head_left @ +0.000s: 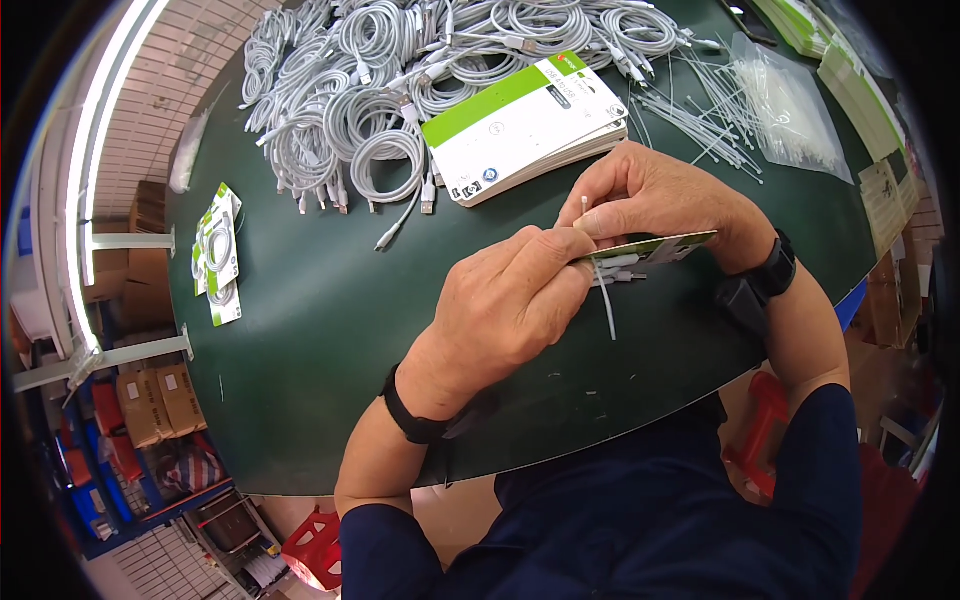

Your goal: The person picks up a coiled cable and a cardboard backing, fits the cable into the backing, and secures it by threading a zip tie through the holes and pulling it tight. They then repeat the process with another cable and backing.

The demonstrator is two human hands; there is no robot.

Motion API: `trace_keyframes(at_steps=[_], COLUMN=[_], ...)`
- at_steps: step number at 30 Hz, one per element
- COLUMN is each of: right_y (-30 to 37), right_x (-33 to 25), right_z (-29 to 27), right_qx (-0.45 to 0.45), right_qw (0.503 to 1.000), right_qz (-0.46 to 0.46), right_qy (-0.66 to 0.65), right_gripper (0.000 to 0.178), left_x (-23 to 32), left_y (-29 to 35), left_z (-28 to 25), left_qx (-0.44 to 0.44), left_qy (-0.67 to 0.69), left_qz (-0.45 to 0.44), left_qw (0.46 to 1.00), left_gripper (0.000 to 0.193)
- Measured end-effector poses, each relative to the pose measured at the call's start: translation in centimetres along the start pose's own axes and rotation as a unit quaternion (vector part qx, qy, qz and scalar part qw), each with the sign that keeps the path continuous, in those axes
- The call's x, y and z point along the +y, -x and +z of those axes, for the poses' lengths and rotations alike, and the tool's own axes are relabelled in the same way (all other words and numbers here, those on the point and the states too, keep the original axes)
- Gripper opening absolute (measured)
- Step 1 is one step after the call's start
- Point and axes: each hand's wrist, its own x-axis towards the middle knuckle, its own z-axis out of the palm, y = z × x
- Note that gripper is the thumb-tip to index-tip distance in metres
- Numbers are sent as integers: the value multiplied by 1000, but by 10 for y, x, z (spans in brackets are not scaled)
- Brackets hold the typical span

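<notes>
Close to the table's front edge, my left hand [515,295] is closed on a green-and-white packaging card [665,245], seen nearly edge-on. Grey cable connectors [622,272] show just below the card; the rest of that cable is hidden by my left hand and the card. A thin white cable tie [607,305] hangs down past the card, and a white tip stands up above it by my right thumb. My right hand [665,200] pinches at the cable tie on the card's upper side, thumb and forefinger together.
A stack of green-and-white cards [530,130] lies ahead, beside a large heap of coiled grey cables [385,90]. Loose cable ties [700,120] and a clear plastic bag [785,110] sit far right. Carded cables [217,255] lie left on the dark green table [310,400].
</notes>
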Motion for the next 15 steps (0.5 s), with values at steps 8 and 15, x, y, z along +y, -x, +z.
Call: trace_keyframes(at_steps=[8, 15], right_y=[-2, 12], right_x=[-2, -21], right_z=[3, -14], right_qx=[14, 160], right_qw=[1000, 987], right_qz=[14, 23], right_qy=[3, -4], right_gripper=[29, 32], left_x=[-3, -5], left_y=[-1, 6], left_z=[6, -8], left_qx=[59, 33], left_qy=[64, 212], left_qz=[-26, -255], left_qw=[996, 943], left_gripper=[24, 20])
